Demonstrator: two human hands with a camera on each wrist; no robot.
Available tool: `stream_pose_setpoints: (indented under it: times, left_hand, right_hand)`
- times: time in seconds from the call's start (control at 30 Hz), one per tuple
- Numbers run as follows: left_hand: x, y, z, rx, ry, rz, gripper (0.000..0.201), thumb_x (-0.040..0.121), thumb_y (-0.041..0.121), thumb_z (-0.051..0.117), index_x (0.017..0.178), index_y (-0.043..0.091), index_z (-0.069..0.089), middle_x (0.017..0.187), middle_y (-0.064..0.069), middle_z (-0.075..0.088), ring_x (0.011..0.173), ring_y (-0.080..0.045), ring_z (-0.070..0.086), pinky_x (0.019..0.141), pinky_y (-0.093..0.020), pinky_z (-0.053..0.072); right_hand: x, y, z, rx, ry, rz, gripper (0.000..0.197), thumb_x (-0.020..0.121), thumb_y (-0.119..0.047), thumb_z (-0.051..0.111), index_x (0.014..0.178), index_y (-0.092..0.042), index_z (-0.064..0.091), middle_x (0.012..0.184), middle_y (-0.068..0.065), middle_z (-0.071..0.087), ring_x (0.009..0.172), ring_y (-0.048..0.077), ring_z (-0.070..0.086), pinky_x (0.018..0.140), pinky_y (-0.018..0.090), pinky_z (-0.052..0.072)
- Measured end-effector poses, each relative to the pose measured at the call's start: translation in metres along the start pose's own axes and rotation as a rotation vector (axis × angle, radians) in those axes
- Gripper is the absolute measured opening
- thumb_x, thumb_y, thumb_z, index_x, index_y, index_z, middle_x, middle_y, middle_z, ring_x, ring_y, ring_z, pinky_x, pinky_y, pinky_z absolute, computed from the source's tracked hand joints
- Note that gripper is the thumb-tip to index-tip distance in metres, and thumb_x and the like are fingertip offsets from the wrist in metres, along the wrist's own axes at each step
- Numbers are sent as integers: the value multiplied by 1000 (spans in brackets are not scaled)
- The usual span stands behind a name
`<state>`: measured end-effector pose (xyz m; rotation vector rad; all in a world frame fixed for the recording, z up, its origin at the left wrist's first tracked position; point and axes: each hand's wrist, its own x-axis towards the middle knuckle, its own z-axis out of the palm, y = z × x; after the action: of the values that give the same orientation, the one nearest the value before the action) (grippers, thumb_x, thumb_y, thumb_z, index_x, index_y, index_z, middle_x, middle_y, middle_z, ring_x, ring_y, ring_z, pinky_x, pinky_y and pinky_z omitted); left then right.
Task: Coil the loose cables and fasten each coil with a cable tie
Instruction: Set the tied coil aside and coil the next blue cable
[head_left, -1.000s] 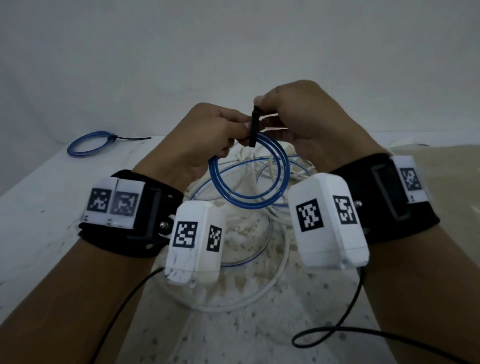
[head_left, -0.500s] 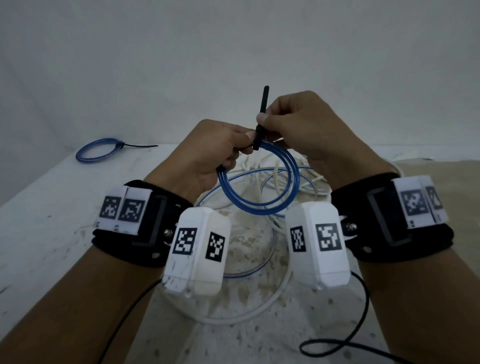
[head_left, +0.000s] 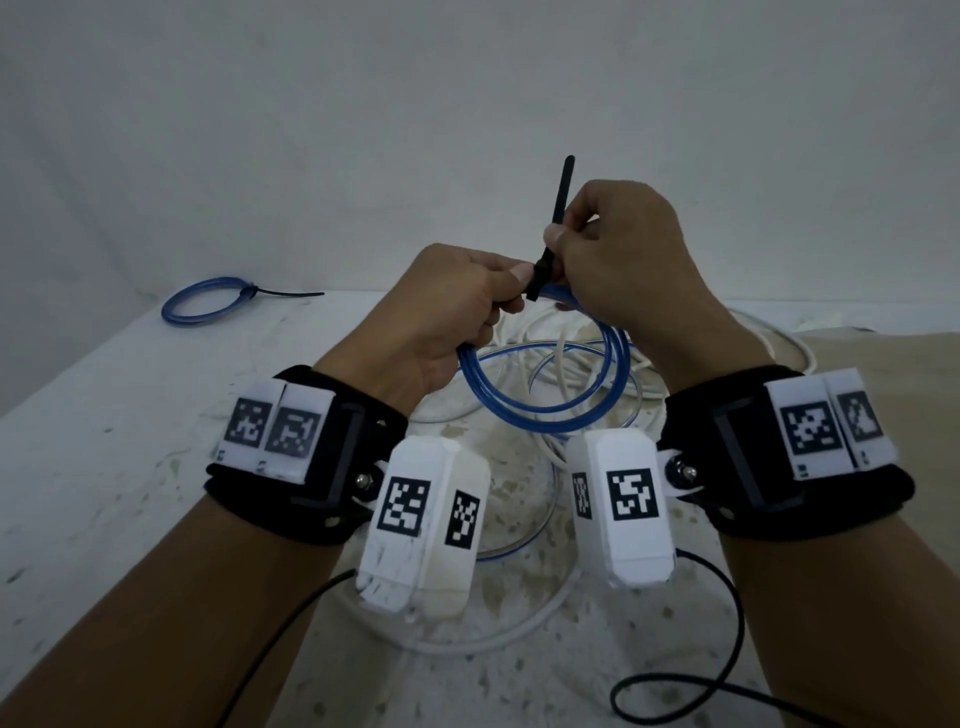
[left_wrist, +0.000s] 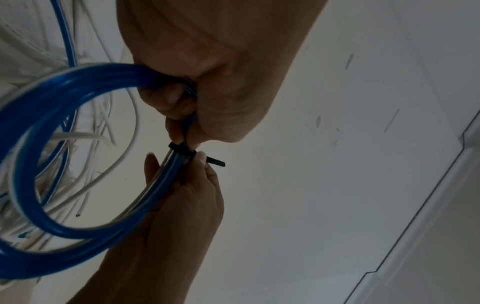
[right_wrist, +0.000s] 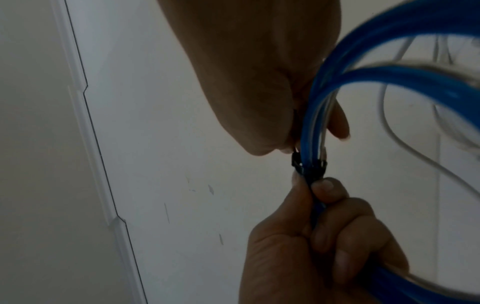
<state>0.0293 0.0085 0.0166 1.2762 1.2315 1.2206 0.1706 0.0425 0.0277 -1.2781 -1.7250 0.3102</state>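
Overhead, gripping a blue cable coil (head_left: 545, 395) above the table (head_left: 104, 415) in the left hand (head_left: 447, 312), pinching the black cable tie (head_left: 553, 228) in the right hand (head_left: 623, 260). Closer, from the left wrist, cinching around the coil's strands. Similarly, from the right wrist, curling fingers (right_wrist: 327, 189) beside the tie.

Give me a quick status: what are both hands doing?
Left hand grips blue coil. Right hand pinches black cable tie, tail up, looped round coil. Loose white cables lie beneath; nothing in the way.

No readable text or labels.
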Motion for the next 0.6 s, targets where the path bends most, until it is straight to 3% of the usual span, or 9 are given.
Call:
stream_pose_setpoints:
  times: [0.1,0.23,0.33,0.4,0.5,0.6]
  left_hand:
    - [0,1,-1,37,-3,76,13,95,7,60,90,5,72,62,-2,58,44,-6,36,41,-16,30]
    - [-3,4,-4,303,12,330,15,95,10,60,93,13,75,63,5,64,47,4,51,51,-7,36]
    - [-5,5,-5,276,3,383,15,95,9,60,100,9,74,67,0,65,48,5,53,51,-4,36]
    - [-5,4,-4,245,-1,397,13,95,7,61,99,9,73,67,-1,65,48,4,53,51,-4,36]
    - [-5,3,-4,224,-2,412,14,94,6,62,99,12,73,61,10,66,53,4,57,52,-4,38]
    - [-3,2,-6,283,-21,468,18,94,7,62,106,13,74,73,11,73,68,2,63,62,-9,47]
  right_hand:
    - [-1,-1,0,59,17,19,15,92,-23,63,79,-19,56,86,11,69,81,30,68,71,51,58]
    - [-3,-3,-3,205,33,66,13,95,-17,62,84,-10,58,82,14,69,68,26,71,55,46,61]
    - [-5,-6,-5,321,32,77,13,95,-14,62,84,-8,58,74,11,67,60,19,70,49,39,59]
    - [-7,-7,-6,394,25,90,12,95,-14,63,86,-6,59,70,9,64,54,15,67,48,32,56]
    - [-8,-8,-7,466,-31,150,13,96,-16,63,92,-4,62,73,9,66,52,13,66,50,29,55]
    - [-7,-5,-10,508,-89,194,14,96,-16,62,90,-4,65,72,6,67,52,11,65,51,27,53]
